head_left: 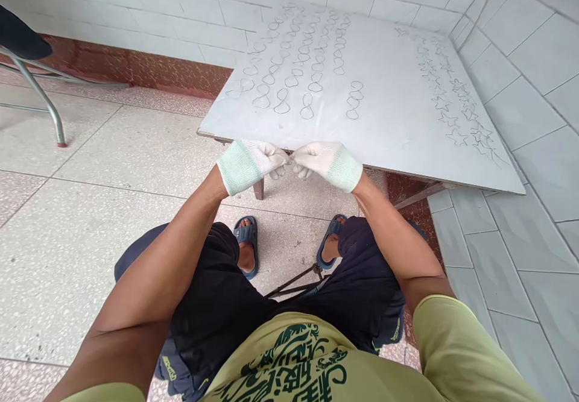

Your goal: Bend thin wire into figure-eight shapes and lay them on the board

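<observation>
Left hand (272, 158) and right hand (312, 158) pinch thin wire (288, 151); on the counter (389, 119), loops (304, 52) (12 o'clock) and stars (458, 93) (2 o'clock) lie apart, presumably sorted.

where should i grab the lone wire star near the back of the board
Probably best pinched at an outer tip of the lone star, from the front-left and above: it lies flat, its outline is thin, and the other stars lie to its right.

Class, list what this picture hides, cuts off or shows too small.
Head view:
Thin piece pinched by left hand and right hand: shape mostly hidden by them.
Rest of dark seat: cut off, left edge.
Star outlines: too small, overlapping to count.
Shirt print: cut off, bottom edge.
</observation>
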`<state>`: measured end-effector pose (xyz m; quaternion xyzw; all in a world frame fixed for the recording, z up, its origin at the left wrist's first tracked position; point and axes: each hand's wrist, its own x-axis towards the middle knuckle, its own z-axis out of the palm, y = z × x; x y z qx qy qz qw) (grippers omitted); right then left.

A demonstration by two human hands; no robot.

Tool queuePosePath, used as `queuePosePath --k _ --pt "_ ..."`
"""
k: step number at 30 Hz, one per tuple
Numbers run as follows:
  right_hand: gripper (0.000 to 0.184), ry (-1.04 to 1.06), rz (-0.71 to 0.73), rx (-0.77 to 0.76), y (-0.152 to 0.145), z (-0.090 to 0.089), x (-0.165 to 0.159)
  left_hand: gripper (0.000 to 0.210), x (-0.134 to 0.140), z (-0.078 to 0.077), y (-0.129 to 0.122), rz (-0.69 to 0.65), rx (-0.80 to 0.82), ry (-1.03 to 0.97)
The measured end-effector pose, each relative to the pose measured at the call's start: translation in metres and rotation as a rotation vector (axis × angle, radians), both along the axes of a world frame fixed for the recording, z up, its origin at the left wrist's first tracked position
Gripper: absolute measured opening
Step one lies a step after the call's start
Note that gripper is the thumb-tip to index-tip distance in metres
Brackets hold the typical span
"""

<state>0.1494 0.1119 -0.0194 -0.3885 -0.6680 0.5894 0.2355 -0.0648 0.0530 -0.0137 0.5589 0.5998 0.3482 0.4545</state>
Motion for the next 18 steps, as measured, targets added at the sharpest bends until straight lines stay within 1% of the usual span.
queuePosePath --k 2,7,10,13,16,18 --pt "0.025 -0.011 -0.014 0.016 -0.001 -0.001 -0.001 0.029 0.0 0.0 0.005 -0.062 -0.02 0.03" --pt "0.026 0.061 -0.08 0.02 -0.004 -0.002 0.0 0.034 -0.002 -0.007 0.007 -0.026 0.096 0.013" --pt "0.029 0.083 -0.123 0.022 -0.005 0.0 -0.001 0.047 -0.001 -0.009 0.0 0.05 0.169 -0.038" --pt "0.031 0.062 -0.153 0.045 -0.006 0.002 -0.003 0.06 0.006 -0.009 -0.01 0.128 0.187 -0.03" --pt "0.027 0.051 -0.204 0.055 -0.006 0.0 -0.003 0.068 0.014 -0.014 -0.02 0.249 0.224 0.06" --pt "0.024 0.067 -0.23 0.055 -0.004 -0.002 -0.003 0.065 0.018 -0.022 -0.024 0.328 0.26 0.152"
